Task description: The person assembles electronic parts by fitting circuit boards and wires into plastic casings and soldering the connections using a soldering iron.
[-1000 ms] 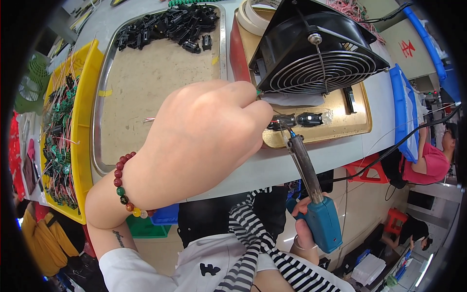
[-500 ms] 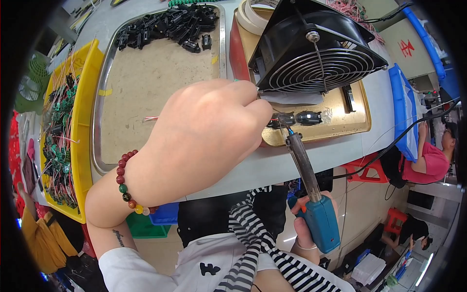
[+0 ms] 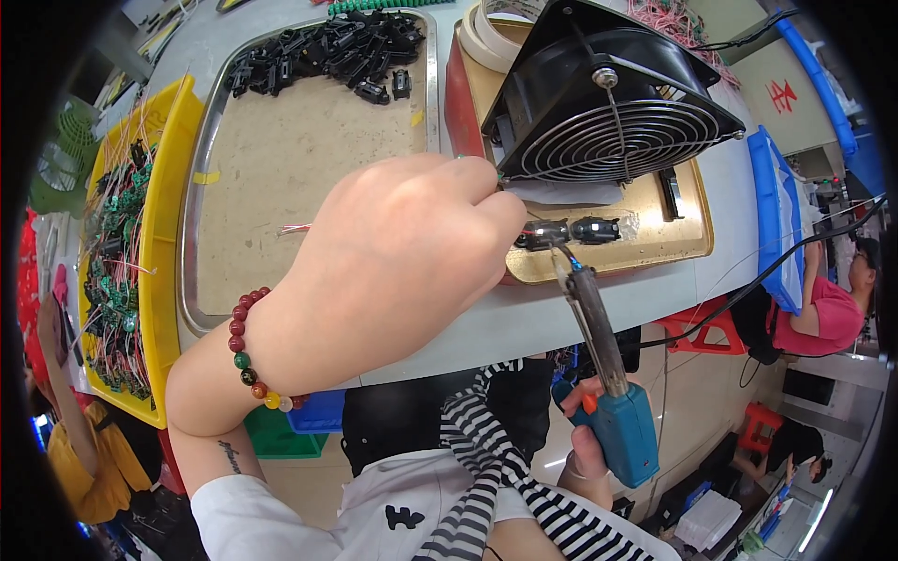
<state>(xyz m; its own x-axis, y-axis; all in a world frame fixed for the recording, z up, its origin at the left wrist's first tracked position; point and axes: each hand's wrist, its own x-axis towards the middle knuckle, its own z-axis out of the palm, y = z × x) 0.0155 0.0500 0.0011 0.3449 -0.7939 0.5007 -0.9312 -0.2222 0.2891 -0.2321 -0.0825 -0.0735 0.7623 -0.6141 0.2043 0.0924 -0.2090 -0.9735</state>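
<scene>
My left hand (image 3: 412,252) is closed, knuckles up, over the near edge of a gold metal box lid (image 3: 669,245). Its fingertips are hidden; thin red and white wires (image 3: 296,229) stick out from behind it, seemingly pinched in the fingers. Just right of the fingers lies a small black plastic housing (image 3: 545,234) with a bit of red wire in it. A second black housing (image 3: 596,230) sits beside it. My right hand (image 3: 587,453) grips a teal soldering gun (image 3: 629,435), whose tip points up at the first housing's near edge; whether they touch I cannot tell.
A black fan with a wire guard (image 3: 622,140) stands on the box behind the housings. The metal tray (image 3: 309,168) at left holds a pile of black housings (image 3: 327,51). Further left is a yellow bin (image 3: 168,243) of wired circuit boards. A black cable (image 3: 795,245) hangs at right; other people sit nearby.
The soldering gun has shifted slightly right, its tip drawing back from the middle of the first housing to its near edge. My left hand has kept its place.
</scene>
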